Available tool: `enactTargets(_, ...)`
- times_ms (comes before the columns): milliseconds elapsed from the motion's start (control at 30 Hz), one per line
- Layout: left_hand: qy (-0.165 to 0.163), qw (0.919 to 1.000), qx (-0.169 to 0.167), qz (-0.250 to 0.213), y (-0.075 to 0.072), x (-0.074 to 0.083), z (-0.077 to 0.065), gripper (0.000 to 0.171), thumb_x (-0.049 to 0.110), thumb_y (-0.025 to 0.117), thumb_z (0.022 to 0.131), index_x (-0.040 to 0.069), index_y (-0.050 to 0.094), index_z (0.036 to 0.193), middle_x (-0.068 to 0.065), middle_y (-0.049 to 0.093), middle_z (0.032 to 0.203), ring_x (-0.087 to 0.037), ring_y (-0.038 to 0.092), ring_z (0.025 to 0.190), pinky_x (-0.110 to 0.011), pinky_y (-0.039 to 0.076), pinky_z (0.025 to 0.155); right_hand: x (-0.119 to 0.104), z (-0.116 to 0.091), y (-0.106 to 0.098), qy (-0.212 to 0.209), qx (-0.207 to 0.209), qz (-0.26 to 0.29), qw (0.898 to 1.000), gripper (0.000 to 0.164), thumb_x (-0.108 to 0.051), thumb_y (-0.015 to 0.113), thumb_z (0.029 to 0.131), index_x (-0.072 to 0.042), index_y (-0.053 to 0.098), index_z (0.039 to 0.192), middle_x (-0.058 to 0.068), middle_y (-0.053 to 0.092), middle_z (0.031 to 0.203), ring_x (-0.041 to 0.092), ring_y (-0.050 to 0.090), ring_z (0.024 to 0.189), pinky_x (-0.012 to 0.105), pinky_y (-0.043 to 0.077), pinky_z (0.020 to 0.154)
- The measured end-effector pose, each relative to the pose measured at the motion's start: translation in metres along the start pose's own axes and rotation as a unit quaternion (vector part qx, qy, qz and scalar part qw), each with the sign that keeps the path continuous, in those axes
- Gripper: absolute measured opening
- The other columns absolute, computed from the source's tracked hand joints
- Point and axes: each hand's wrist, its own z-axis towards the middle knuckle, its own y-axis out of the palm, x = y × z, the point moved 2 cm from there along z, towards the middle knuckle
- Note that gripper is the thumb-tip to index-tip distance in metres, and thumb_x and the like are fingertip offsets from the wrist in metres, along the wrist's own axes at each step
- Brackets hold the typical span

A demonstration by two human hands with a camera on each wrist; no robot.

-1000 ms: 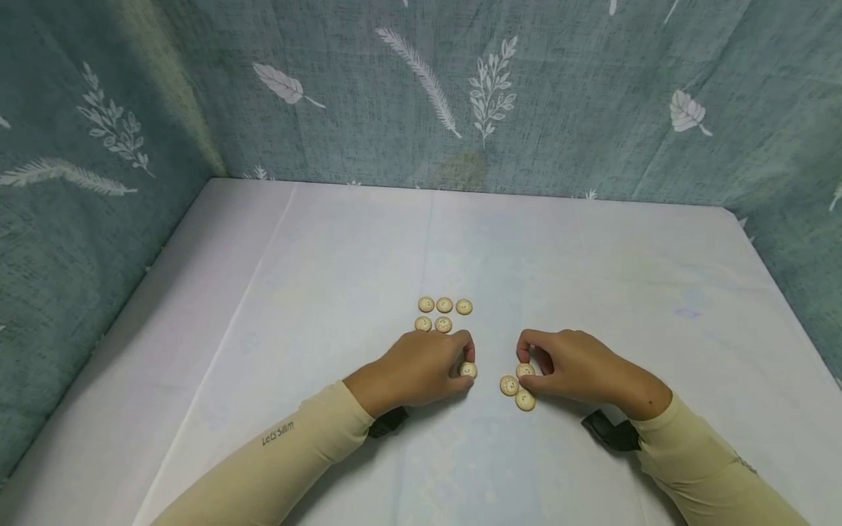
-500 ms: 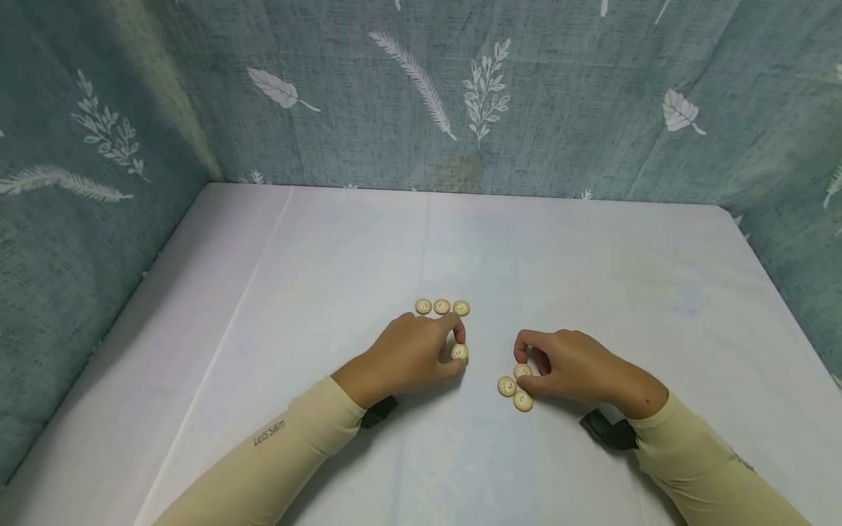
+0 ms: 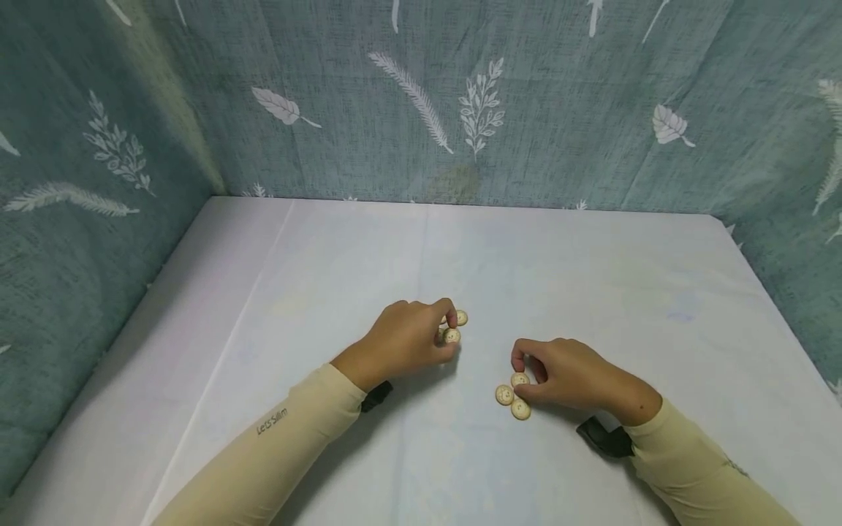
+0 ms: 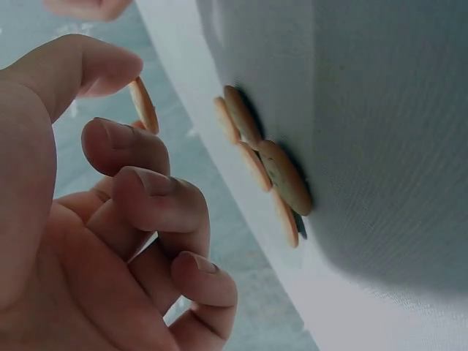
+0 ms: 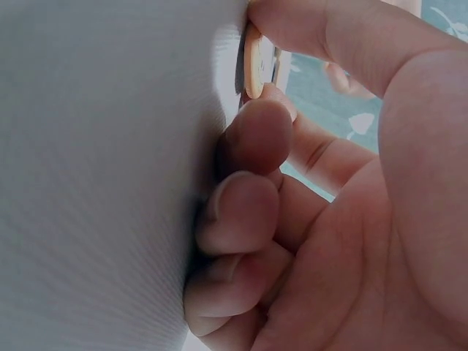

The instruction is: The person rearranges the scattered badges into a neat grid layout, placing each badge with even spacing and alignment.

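My left hand point(image 3: 406, 334) pinches a round wooden button point(image 4: 144, 104) between thumb and index finger. In the left wrist view that button is off the table, apart from a group of several wooden buttons point(image 4: 285, 178) lying flat. From the head, the hand covers most of this group; one button point(image 3: 463, 318) shows past the fingertips. My right hand point(image 3: 571, 372) has thumb and index finger on opposite edges of another button point(image 3: 520, 379), which lies at the table surface. Close beside it are two more, a left button point(image 3: 504, 395) and a front button point(image 3: 520, 409).
A table with a pale cloth point(image 3: 316, 263) lies under both hands. Green-grey curtains point(image 3: 526, 139) with white leaf prints stand along its back and sides. Dark wrist camera mounts point(image 3: 604, 438) sit beneath the wrists.
The left hand has carried its button away from me and slightly left, over to the group of buttons, which it now mostly hides. The right hand keeps its place, and the head view has tilted slightly.
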Motion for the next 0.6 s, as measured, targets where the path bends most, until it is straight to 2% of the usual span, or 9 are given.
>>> enactTargets(167,-0.002,0.9998,-0.008,0.019,0.003,-0.001,0.004,0.016,0.026,0.069,0.087,0.018,0.062,0.099,0.012,0.045,0.053,-0.006,0.036,0.049,-0.028,0.038,0.058,0.001,0.001,0.002,-0.004,0.005,-0.003,1.000,0.019,-0.027,0.074,0.084,-0.026,0.055,0.089,-0.015,0.045,0.060,-0.002,0.040,0.053,0.020,0.032,0.054)
enactTargets(367,0.019,0.9989,-0.006,0.041,0.009,0.002,0.010,0.012,0.024,0.066,0.089,0.018,0.063,0.098,0.013,0.051,0.058,-0.005,0.035,0.049,-0.026,0.035,0.054,0.001,-0.001,0.001,-0.005,0.004,-0.002,1.000,0.019,-0.027,0.074,0.084,-0.025,0.055,0.089,-0.015,0.044,0.061,-0.002,0.040,0.054,0.020,0.032,0.054)
enactTargets(600,0.032,0.9981,0.003,0.054,0.013,0.005,0.014,0.010,0.023,0.068,0.089,0.017,0.064,0.097,0.011,0.051,0.057,-0.004,0.036,0.050,-0.024,0.032,0.051,0.000,-0.002,0.000,-0.007,0.005,0.005,1.000,0.019,-0.027,0.074,0.084,-0.025,0.055,0.089,-0.014,0.045,0.061,-0.002,0.040,0.053,0.020,0.032,0.054)
